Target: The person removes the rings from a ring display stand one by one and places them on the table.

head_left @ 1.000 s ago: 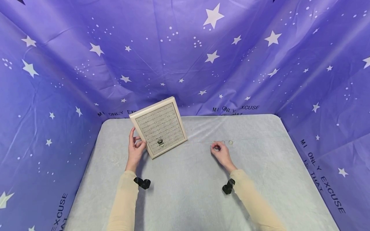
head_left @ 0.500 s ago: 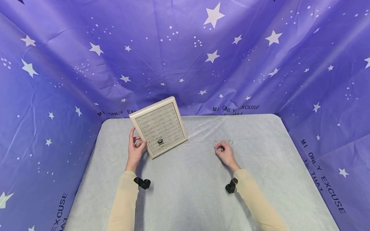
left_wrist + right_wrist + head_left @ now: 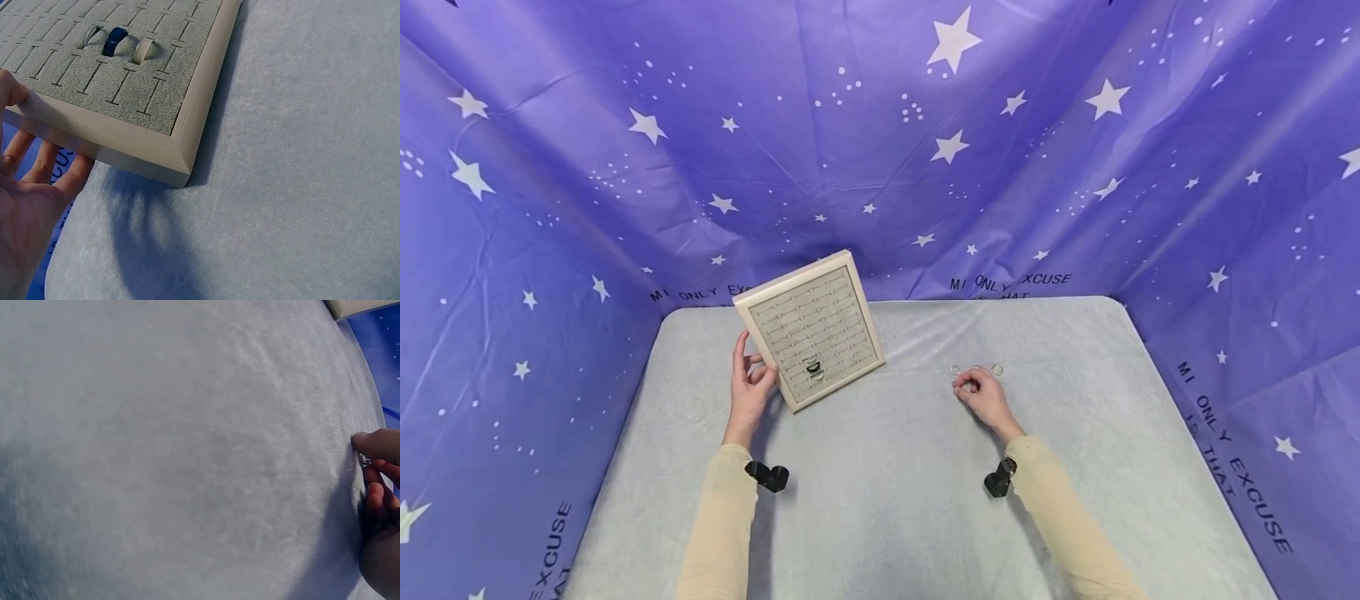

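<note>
My left hand (image 3: 749, 398) grips the left edge of a pale wood-framed ring display tray (image 3: 765, 293), thumb at the front and fingers behind. The tray is tilted up, its padded grey face marked with rows of slots. Three rings sit in slots near its lower edge: a silver ring (image 3: 92, 35), a dark blue ring (image 3: 114, 41) and a pale wide ring (image 3: 143, 50). At the right, my right hand (image 3: 988, 402) is low over the table, thumb and fingertips pinching a small shiny ring (image 3: 365, 461), mostly hidden by the fingers.
Two loose rings lie on the table beyond my right hand, a left ring (image 3: 954, 370) and a right ring (image 3: 997, 369). The grey cloth-covered table (image 3: 880, 500) is bordered by a purple star-printed curtain (image 3: 880, 150) behind and at both sides.
My right hand has shifted slightly right along the loose rings; the middle ring that showed a second ago is now out of sight at the hand. The left hand and tray stay put.
</note>
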Tool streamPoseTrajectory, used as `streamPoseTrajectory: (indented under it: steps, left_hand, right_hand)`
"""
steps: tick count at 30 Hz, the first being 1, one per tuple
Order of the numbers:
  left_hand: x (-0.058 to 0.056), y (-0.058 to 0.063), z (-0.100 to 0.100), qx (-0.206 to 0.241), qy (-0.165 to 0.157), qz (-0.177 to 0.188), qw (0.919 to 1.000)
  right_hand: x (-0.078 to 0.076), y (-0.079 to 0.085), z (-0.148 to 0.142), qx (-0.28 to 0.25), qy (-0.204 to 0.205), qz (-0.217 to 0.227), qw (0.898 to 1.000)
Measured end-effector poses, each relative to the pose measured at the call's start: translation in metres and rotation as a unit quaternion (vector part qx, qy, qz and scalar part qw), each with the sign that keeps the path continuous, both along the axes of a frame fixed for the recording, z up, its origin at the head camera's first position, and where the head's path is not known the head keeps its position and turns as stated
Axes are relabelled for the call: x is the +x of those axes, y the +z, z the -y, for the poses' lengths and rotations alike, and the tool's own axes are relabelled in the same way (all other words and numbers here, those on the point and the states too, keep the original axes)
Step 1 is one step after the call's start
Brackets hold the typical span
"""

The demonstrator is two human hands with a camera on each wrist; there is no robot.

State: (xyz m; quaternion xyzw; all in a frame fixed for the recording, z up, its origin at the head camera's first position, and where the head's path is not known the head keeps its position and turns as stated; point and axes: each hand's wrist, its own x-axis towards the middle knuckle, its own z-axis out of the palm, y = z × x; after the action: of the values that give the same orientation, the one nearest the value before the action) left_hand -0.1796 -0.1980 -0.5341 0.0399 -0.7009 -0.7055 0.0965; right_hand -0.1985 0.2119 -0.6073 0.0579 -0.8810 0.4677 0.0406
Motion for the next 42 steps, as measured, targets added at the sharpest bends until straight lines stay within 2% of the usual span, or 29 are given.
streamPoseTrajectory:
  steps: [6, 13, 22, 29, 36, 42]
  left_hand:
    - [-0.001, -0.001, 0.001, -0.003, 0.003, -0.002, 1.0000]
    - [0.000, -0.001, 0.002, -0.002, -0.004, -0.006, 1.0000]
    - [0.001, -0.001, 0.001, 0.005, -0.005, -0.011, 0.9999]
    - [0.002, -0.001, 0.001, 0.001, -0.003, -0.003, 1.0000]
    - [-0.008, -0.023, 0.007, 0.016, 0.003, -0.001, 0.9999]
    - [-0.010, -0.032, 0.007, 0.010, 0.002, -0.040, 0.9991]
  right_hand:
    - [0.000, 0.002, 0.000, 0.003, 0.008, 0.007, 1.000]
    - [0.001, 0.001, 0.000, 0.011, -0.016, 0.009, 1.000]
    - [0.003, 0.003, 0.001, -0.004, -0.038, 0.031, 0.999]
    - [0.005, 0.012, 0.008, -0.027, -0.045, 0.014, 0.999]
    - [0.005, 0.017, 0.028, -0.054, -0.031, 0.002, 0.998]
    - [0.006, 0.019, 0.052, -0.080, -0.021, 0.004, 0.997]
